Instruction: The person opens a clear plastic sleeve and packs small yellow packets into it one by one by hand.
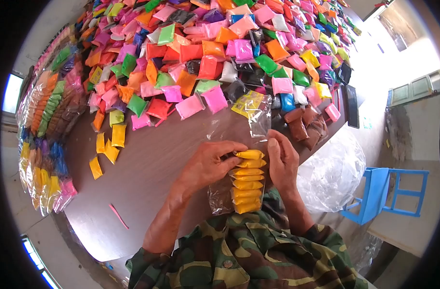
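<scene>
A clear plastic bag (222, 198) with a yellow printed label (249, 104) at its far end lies in front of my body. Inside it, several yellow packets (248, 185) form a stacked column. My left hand (208, 164) pinches the topmost yellow packet (250, 154) between thumb and fingers at its left end. On the other side, my right hand (283, 161) grips the bag's right edge, thumb up; its other fingers are partly hidden. Several loose yellow packets (118, 135) lie on the table to the left.
A large heap of colourful packets (208, 67) covers the table's (152, 164) far side. Brown packets (299, 129) sit beyond my right hand. Filled clear bags (51, 108) are stacked at left. A pink strip (118, 216) lies nearby. Clear plastic (330, 168) and a blue chair (369, 195) are right.
</scene>
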The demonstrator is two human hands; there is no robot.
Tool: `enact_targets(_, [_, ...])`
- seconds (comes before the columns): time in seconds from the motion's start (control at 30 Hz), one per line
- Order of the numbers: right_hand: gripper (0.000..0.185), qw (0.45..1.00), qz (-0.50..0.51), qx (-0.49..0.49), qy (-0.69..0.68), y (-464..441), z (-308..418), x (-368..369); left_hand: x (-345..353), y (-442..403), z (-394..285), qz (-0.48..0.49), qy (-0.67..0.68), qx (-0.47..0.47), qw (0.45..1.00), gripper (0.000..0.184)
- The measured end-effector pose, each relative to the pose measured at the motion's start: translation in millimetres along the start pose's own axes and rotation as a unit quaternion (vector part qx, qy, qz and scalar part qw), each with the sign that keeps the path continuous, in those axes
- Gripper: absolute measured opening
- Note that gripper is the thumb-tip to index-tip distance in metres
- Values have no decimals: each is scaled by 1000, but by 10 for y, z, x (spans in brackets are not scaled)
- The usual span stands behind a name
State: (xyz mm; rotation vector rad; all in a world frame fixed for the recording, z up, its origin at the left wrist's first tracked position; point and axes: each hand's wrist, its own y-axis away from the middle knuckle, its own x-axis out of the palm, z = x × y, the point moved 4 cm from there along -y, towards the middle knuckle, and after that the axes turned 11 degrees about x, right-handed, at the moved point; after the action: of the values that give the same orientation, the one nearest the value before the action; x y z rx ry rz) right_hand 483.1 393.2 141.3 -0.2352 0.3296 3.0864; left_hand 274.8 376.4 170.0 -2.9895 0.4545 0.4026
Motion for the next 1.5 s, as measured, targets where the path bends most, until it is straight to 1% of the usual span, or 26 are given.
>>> enact_targets(0.1, [28, 997, 14, -28, 64, -39, -41, 37, 56, -37, 5, 13, -12, -2, 1000, 30])
enact_targets(0.17, [28, 996, 3, -55, 63, -33, -53, 67, 113, -53, 77, 27, -17, 7, 999, 30])
enact_targets(0.27, [27, 997, -6, -56, 53, -32, -39, 81, 71, -95, 82, -18, 2, 97, 995, 26])
enact_targets(0.33, [26, 998, -9, -36, 59, -11, -12, 70, 131, -100, 98, 21, -36, 113, 993, 24])
enact_targets(0.37, [26, 999, -1, -35, 39, -17, -23, 75, 142, -101, 98, 39, -57, 120, 990, 24])
enact_targets(0.43, [26, 999, 12, -33, -5, -19, -69, 78, 139, -115, 101, 48, -68, 110, 991, 24])
enact_targets(0.57, [28, 999, 20, -30, 16, -17, -96, 59, 161, -119, 114, 60, -86, 83, 991, 24])
enact_targets(0.67, [28, 1000, 14, -28, 2, -5, -76, 92, 107, -48, 82, -17, 10, 28, 999, 22])
enact_targets(0.73, [28, 999, 10, -26, -20, 9, -69, 108, 77, -18, 53, -13, -2, 50, 999, 23])
enact_targets(0.83, [28, 999, 13, 1, -46, 9, -82, 115, 85, 22, 82, -2, -16, 67, 998, 27])
enact_targets(0.87, [28, 999, 8, 0, -31, 10, -74, 108, 101, 30, 95, 4, -21, 70, 997, 29])
enact_targets(0.9, [29, 1000, 4, 1, -17, 13, -72, 90, 108, 35, 86, -10, -34, 71, 997, 27])
enact_targets(0.93, [29, 1000, 4, 1, -8, 12, -87, 87, 116, 45, 70, -25, -51, 69, 996, 26])
enact_targets(0.97, [30, 999, -16, -21, 34, -8, -154, 53, 86, 84, 47, -42, -75, 64, 994, 25])
enact_targets(1.03, [32, 999, 0, -48, 0, -47, -231, 31, -40, 222, -44, -112, -59, 15, 992, 24])
enact_targets(1.07, [32, 999, 25, -30, -31, -55, -275, 24, -188, 354, -68, -150, -54, -8, 987, 24])
enact_targets(1.1, [32, 999, 19, -8, -33, -23, -234, 43, -413, 540, -58, -207, -106, -22, 972, 24])
enact_targets(1.17, [32, 998, 20, 0, -54, -14, -237, 46, -770, 861, 52, -310, -192, -37, 930, 24])
enact_targets(1.23, [31, 1000, 3, -11, -14, -5, -218, 53, -1294, 1328, 170, -391, -307, -80, 864, 25])
enact_targets(1.3, [31, 1000, 6, -14, -1, -14, -209, 45, -1897, 1946, 466, -445, -412, -111, 787, 29])
enact_targets(1.37, [31, 1000, 10, -13, 1, -8, -203, 55, -2334, 2365, 462, -455, -577, -139, 664, 26])
enact_targets(1.47, [31, 1000, 13, -10, -16, -1, -201, 56, -2819, 2972, 899, -409, -606, -231, 642, 32])
enact_targets(1.5, [31, 1000, 13, -12, -20, 0, -211, 55, -2867, 3039, 911, -431, -520, -247, 695, 36])
